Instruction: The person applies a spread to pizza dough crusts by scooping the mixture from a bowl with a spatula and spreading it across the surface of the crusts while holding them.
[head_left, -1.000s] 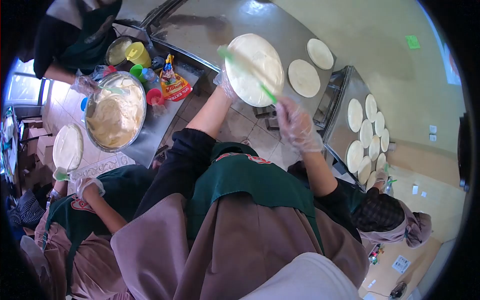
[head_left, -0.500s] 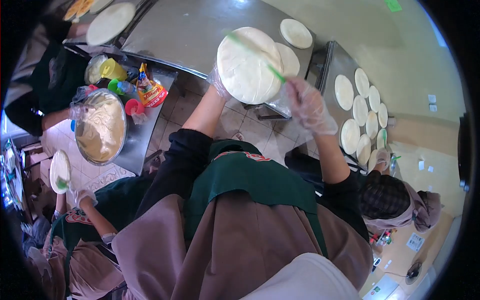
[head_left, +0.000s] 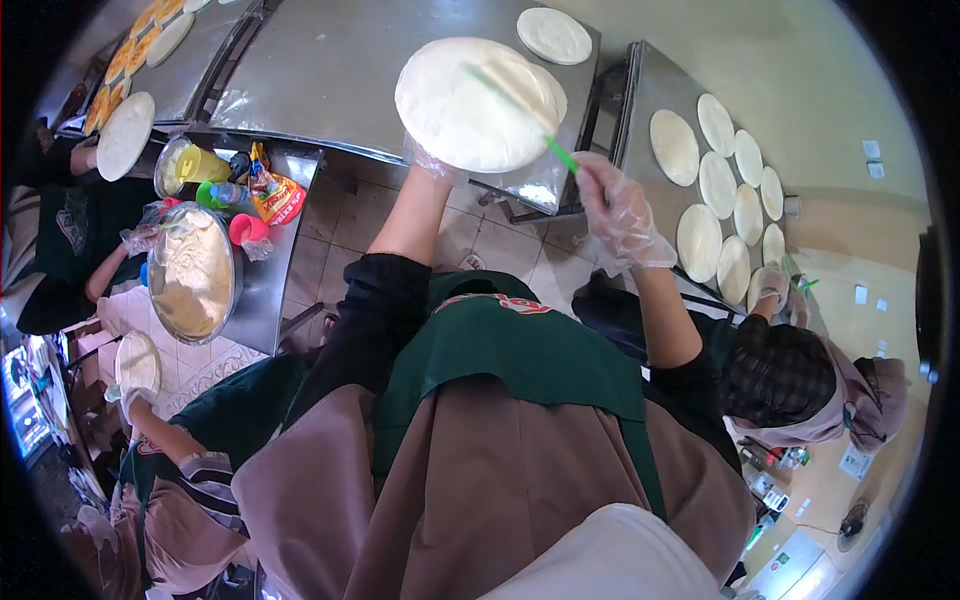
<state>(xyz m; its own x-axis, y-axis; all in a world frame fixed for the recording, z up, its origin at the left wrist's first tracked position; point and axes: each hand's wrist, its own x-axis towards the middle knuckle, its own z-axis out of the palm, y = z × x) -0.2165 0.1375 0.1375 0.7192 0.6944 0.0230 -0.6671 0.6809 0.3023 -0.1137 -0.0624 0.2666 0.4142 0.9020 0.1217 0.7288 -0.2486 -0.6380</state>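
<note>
My left hand, in a clear plastic glove, is under a round pale disc coated with cream and bears it up; its fingers are mostly hidden beneath. My right hand, gloved too, is closed on the handle of a green spatula. The spatula's blurred blade lies across the disc's creamy top. Behind the disc's right edge another pale disc shows in part on the steel table. One more plain disc lies at that table's far right.
Several discs lie on a right-hand table, where a co-worker stands. At left, a large bowl of cream, a yellow jug, a red cup and a packet stand near other co-workers. Browned discs lie far left.
The view has turned, so the tables appear shifted left and more browned discs show. My left hand and its disc have moved up and left in view. The spatula has stayed over the disc.
</note>
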